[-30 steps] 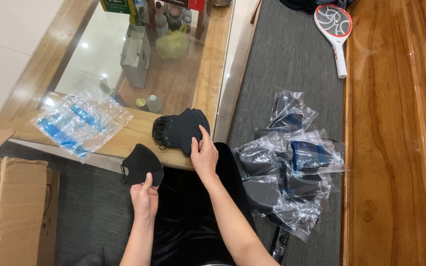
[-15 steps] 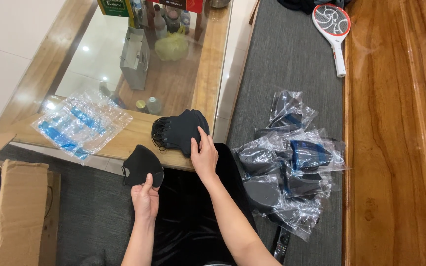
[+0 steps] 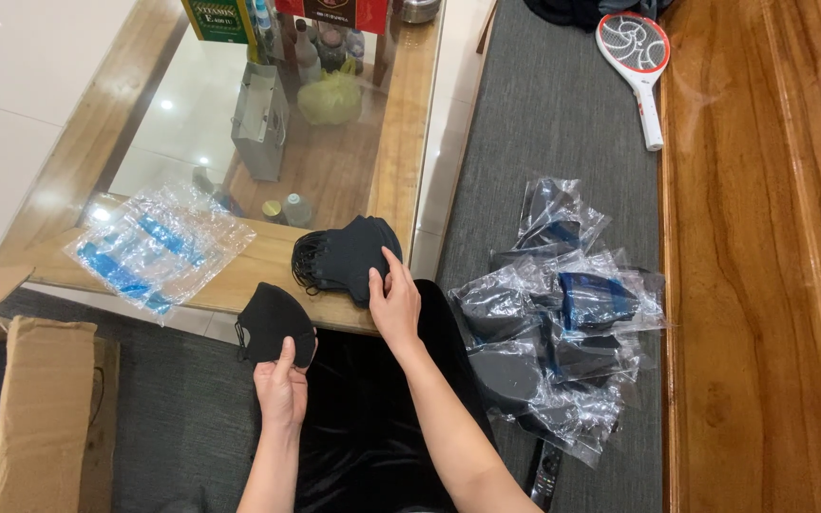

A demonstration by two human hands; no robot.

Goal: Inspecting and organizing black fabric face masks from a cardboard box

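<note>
My left hand (image 3: 282, 388) holds a single black face mask (image 3: 273, 321) by its lower edge, just below the near edge of the glass-topped wooden table (image 3: 268, 264). My right hand (image 3: 393, 302) rests with its fingertips on a stack of black masks (image 3: 344, 256) lying on the table's near right corner. A pile of clear plastic packs holding dark masks (image 3: 555, 313) lies on the grey carpet to the right of my right arm.
Empty clear wrappers with blue print (image 3: 157, 245) lie on the table's left part. A cardboard box (image 3: 35, 408) stands at lower left. A white and red electric swatter (image 3: 640, 66) lies by the wooden bench (image 3: 762, 256). Bottles and a bag show under the glass.
Both hands have stayed nearly still; my left hand has lifted the single mask very slightly.
</note>
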